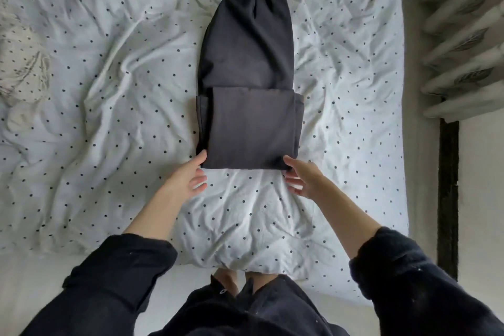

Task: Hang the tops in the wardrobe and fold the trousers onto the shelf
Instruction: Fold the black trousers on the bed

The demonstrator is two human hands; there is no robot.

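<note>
both hands [191, 177] [301, 179] pinch the trousers' [251, 84] near fold on the bed [95, 90] (loose layers); uneven lifting could skew it.

Dark grey trousers [246, 84] flat on dotted white duvet [109, 90] — legs folded up over seat, elastic waistband far end. Left hand [191, 176] and right hand [301, 177] pinch near fold's corners. Striped curtain [463, 35] at right.
</note>
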